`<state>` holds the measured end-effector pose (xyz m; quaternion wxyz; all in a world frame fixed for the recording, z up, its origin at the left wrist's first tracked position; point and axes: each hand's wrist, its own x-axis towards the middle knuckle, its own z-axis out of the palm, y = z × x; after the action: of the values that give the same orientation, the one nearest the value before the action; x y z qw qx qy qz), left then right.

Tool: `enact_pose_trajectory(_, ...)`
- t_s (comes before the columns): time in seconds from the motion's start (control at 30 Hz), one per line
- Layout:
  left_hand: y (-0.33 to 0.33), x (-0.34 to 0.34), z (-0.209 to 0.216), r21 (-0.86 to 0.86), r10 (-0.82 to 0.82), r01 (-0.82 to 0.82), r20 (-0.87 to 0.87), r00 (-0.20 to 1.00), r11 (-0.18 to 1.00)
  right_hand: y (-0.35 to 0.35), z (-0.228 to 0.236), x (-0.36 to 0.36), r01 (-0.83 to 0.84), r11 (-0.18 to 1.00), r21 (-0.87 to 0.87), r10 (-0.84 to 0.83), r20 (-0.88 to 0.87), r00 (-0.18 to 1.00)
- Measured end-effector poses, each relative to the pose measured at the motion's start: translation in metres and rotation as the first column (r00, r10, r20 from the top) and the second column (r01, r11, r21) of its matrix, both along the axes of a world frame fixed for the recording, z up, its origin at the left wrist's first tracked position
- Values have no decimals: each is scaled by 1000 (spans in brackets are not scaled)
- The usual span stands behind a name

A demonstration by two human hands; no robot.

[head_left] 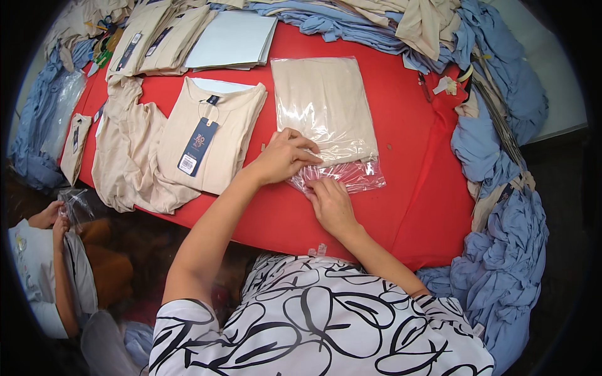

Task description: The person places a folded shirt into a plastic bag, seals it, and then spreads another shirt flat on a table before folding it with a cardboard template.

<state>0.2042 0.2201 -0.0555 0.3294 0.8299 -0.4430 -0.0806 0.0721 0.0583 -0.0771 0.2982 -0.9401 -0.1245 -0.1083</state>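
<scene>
In the head view, the clear plastic bag (354, 175) is lying flat on the red tabletop (423, 194), directly ahead of the person, with a folded beige garment (320, 103) filling all but its near end. The long axis of the bag is running away from the body, the far end leaning slightly to the left; the loose film flap is facing the person. The left hand (283, 158) is reaching farther forward and is touching the bag at its near left corner, the fingers bending over the film beside the garment's lower edge. The right hand (332, 205) is resting at the near edge of the flap, closer to the body, its fingers bending and drawing close to the thumb. Whether either hand is pinching the film or only pressing it cannot be told. The bulk of the bag is extending forward of both hands, lying ahead and to the right of the left one and straight ahead of the right one. A tagged beige garment (235, 141) is lying left of the bag, apart from it.
</scene>
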Motion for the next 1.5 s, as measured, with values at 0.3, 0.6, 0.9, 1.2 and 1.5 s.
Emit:
enact_pose_trajectory(0.3,0,10,-10,60,-48,49,-23,999,997,4,9,-16,-85,992,-91,93,86,992)
enact_pose_trajectory(0.6,1,18,-12,83,-91,96,-66,994,992,30,6,-14,170,984,-43,-164,116,980)
enact_pose_trajectory(0.9,4,14,-17,67,-86,85,13,996,994,38,10,-9,182,983,-10,-178,159,971)
enact_pose_trajectory(1.2,6,8,-20,-55,-56,62,102,993,997,28,26,-49,43,988,-152,7,313,950)
enact_pose_trajectory(1.5,-12,-9,7,29,-97,93,314,944,995,-37,23,-46,282,939,-194,-224,274,935)
